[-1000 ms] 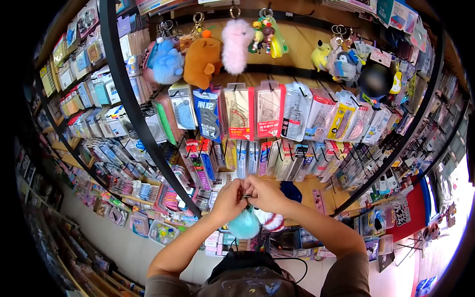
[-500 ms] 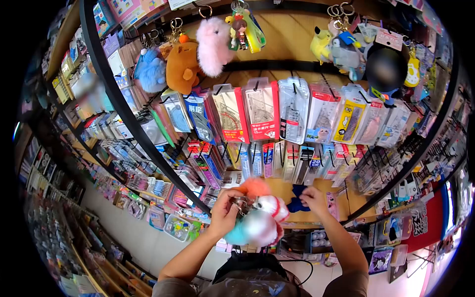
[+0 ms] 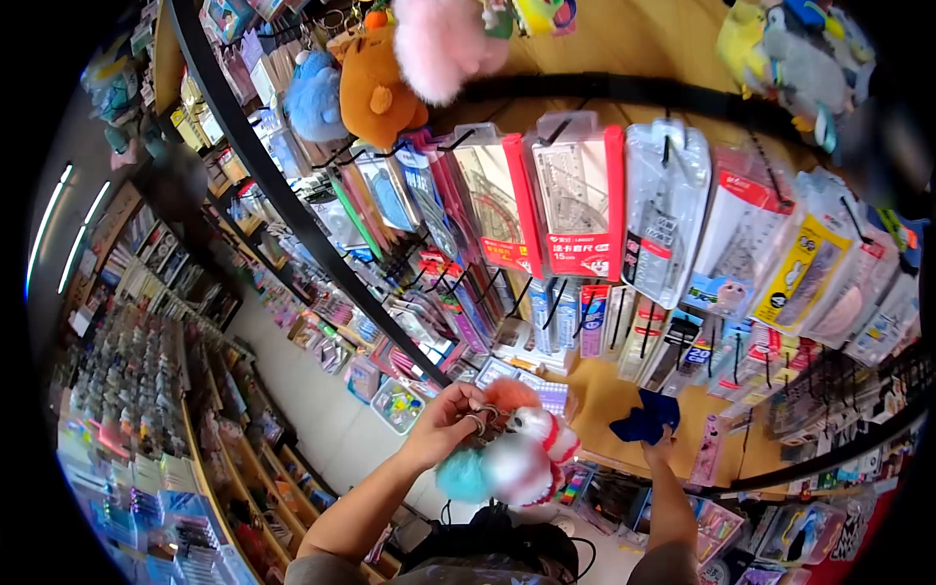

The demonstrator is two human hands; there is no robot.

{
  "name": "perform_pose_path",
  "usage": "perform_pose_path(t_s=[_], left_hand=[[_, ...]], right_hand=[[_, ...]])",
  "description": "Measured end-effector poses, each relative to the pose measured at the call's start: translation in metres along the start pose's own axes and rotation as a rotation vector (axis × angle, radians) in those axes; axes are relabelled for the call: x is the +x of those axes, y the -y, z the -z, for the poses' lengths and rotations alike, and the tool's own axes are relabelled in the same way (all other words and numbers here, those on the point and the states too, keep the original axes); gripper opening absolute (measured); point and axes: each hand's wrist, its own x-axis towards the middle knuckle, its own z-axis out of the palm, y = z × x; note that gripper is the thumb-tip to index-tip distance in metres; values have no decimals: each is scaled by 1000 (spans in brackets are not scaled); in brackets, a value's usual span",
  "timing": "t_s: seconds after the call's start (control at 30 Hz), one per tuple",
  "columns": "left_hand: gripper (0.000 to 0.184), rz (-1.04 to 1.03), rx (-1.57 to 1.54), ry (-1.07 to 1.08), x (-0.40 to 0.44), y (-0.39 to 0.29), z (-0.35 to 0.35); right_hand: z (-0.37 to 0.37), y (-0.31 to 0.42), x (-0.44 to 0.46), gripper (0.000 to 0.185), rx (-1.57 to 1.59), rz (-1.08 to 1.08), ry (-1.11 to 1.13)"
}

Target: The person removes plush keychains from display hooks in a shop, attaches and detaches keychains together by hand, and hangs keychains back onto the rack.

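Observation:
My left hand [image 3: 444, 426] is closed on the metal rings of several plush keychains. From it hang a turquoise fluffy ball [image 3: 464, 476], an orange fluffy piece [image 3: 511, 394] and white-and-red plush pieces [image 3: 558, 441]. To the right, my right hand [image 3: 661, 447] has its fingers at the lower edge of a dark blue cloth item [image 3: 645, 417], over the wooden shelf [image 3: 597, 395]; the fingers look closed on it.
Packaged rulers [image 3: 579, 210] hang on hooks ahead. Above them hang a brown plush [image 3: 378, 88], a pink plush [image 3: 444, 49] and a grey plush [image 3: 801, 66]. A black shelf post [image 3: 292, 219] slants down on the left. A clear bin [image 3: 398, 406] stands low.
My hands have parted from the keychain rings; the left kept them. My right hand moved right and took hold of the dark blue item. The view has turned and come closer to the shelf.

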Motion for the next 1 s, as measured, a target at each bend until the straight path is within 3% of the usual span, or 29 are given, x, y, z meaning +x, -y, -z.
perform_pose_path(t_s=[0.1,0.17,0.27,0.3,0.4,0.43,0.53,0.57,0.67,0.7,0.83,0.97,1.0], left_hand=[[23,28,271,9,9,7,10],[24,124,588,25,16,11,22],[25,272,576,-14,16,36,40],[26,306,567,-28,15,40,44],[27,307,354,-63,8,72,66],[27,347,347,-68,5,78,71],[28,568,69,-182,-3,91,76],[25,584,-91,-184,-5,91,75],[24,613,-426,-267,-10,92,69],[21,613,-509,-238,-10,93,69],[18,532,-741,-123,-16,102,68],[27,531,-803,-159,-12,110,72],[27,519,-815,-173,-12,108,71]], right_hand=[[-15,8,8,90,-111,10,122],[-24,13,11,82,-120,-57,111],[-34,4,14,57,-127,14,-91],[-35,-1,18,37,-135,34,-92],[-40,-19,28,25,-141,258,-197],[-40,-18,27,21,-96,202,-261],[-17,-9,16,20,210,226,-271],[1,4,3,13,324,113,-191],[19,3,-11,11,1303,-182,119],[34,6,-26,14,1488,-169,239],[70,34,-89,24,1938,-118,464],[106,69,-158,29,1940,153,570],[118,80,-171,31,1989,107,613]])
